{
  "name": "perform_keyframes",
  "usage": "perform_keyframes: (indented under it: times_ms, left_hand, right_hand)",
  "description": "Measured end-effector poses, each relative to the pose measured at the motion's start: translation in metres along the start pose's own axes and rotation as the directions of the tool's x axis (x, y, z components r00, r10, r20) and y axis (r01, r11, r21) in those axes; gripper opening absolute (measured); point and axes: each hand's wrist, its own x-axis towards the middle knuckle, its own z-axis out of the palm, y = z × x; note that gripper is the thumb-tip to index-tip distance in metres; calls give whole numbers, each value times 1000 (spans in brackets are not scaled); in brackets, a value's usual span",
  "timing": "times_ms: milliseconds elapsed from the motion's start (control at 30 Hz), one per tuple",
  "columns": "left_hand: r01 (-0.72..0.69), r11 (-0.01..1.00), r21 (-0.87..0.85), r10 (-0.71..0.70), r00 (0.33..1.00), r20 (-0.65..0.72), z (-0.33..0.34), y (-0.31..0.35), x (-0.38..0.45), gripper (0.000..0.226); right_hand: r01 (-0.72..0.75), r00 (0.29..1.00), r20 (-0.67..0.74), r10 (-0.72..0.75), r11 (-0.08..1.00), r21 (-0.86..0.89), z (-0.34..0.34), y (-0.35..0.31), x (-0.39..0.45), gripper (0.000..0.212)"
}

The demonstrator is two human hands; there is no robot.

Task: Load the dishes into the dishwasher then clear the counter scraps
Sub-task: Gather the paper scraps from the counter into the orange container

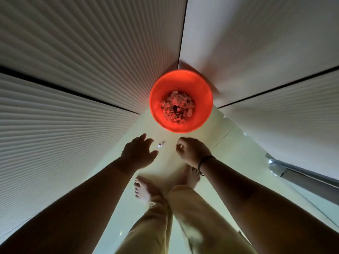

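An orange bin (156, 99) stands on the pale floor in the corner where the cabinet fronts meet. A heap of pale scraps (178, 107) lies in its bottom. My left hand (139, 153) hovers short of the bin with its fingers spread and nothing in it. To its right, my right hand (192, 153) is curled into a loose fist; I see nothing in it. A small white scrap (161, 144) shows between the two hands, and I cannot tell whether it is falling or lying on the floor.
Ribbed white cabinet fronts rise on the left (64, 125) and on the right (275, 61), leaving a narrow strip of floor. My bare feet (145, 189) stand just behind the hands. A metal fitting (275, 165) juts out low on the right.
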Motion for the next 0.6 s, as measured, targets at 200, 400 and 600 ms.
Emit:
perform_keyframes:
  times_ms: [200,400,600]
  left_hand:
    - [-15,978,209,6,999,44,76,-67,19,56]
    - [21,982,190,-35,997,69,119,-98,45,56]
    - [-20,995,101,13,998,62,132,-96,69,53]
  right_hand:
    - [167,926,378,-6,903,-395,107,12,60,44]
    - [175,913,403,53,844,-507,190,29,111,60]
    - [207,929,368,-49,891,-403,219,47,139,53]
